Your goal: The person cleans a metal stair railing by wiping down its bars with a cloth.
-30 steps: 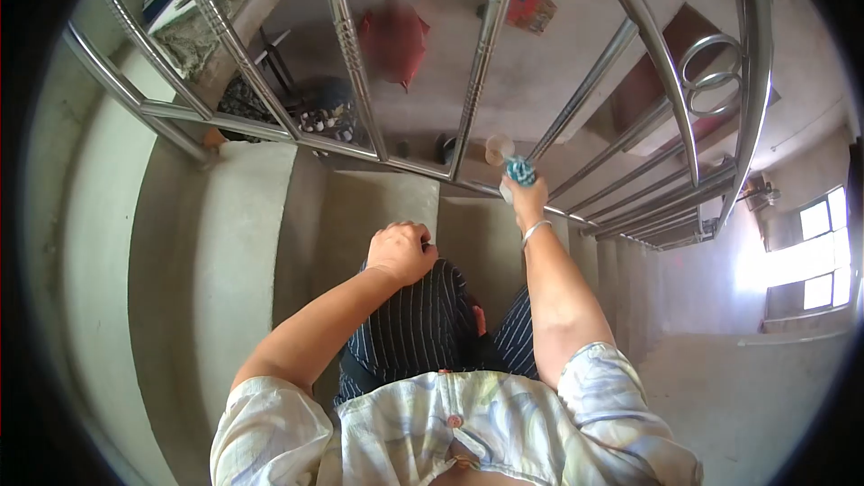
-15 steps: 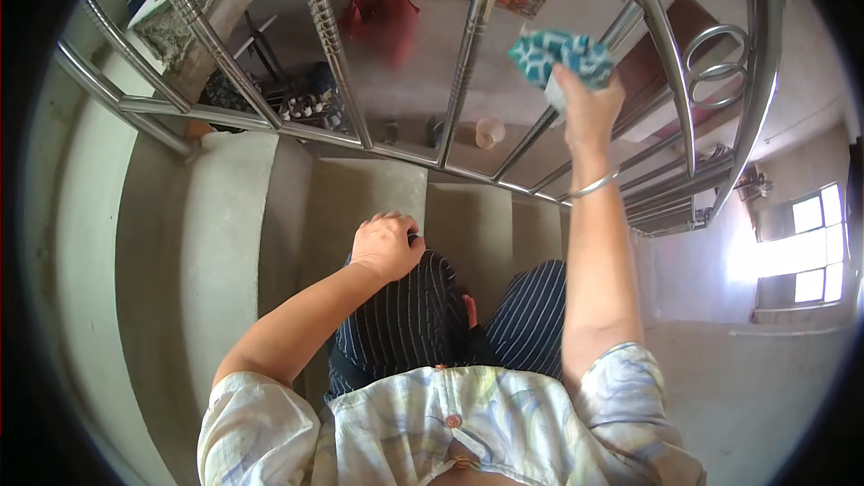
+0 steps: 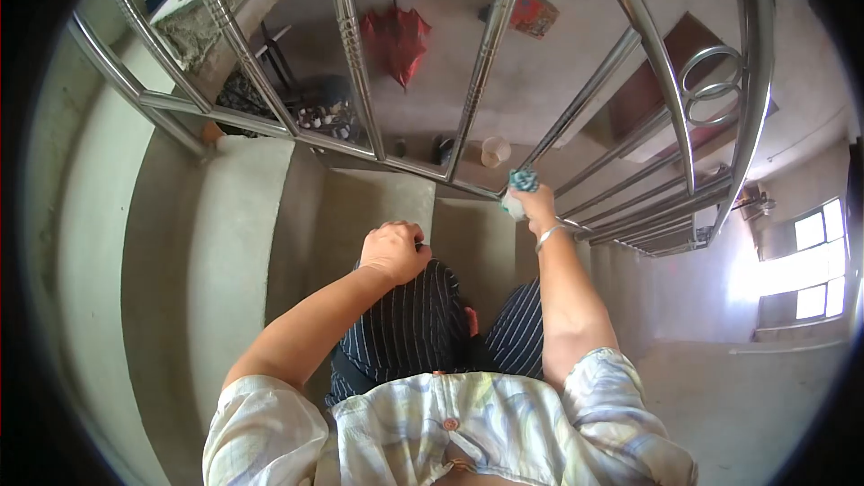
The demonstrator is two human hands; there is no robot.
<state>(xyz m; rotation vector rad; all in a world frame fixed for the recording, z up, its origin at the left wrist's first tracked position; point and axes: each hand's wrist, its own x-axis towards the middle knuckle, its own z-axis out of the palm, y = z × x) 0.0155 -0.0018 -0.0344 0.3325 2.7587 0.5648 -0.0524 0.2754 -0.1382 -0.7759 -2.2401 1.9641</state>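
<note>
A teal and white patterned cloth is bunched in my right hand, whose fingers are closed on it. Cloth and hand are at the lower end of a steel baluster, close to the bottom rail. Whether the cloth wraps fully around the bar is hidden by the hand. Over my knee in striped trousers rests my left hand, its fingers curled. A small dark spot shows by its fingertips, too unclear to name.
Concrete stairs run on my left and under the railing. Steel rings sit between the bars at right. Beyond the railing a red umbrella-like thing hangs, with a pale bucket below. A bright window is far right.
My right hand has moved the cloth down along the baluster, from its upper part to near the bottom rail. My left hand stays on the knee. The view has shifted slightly.
</note>
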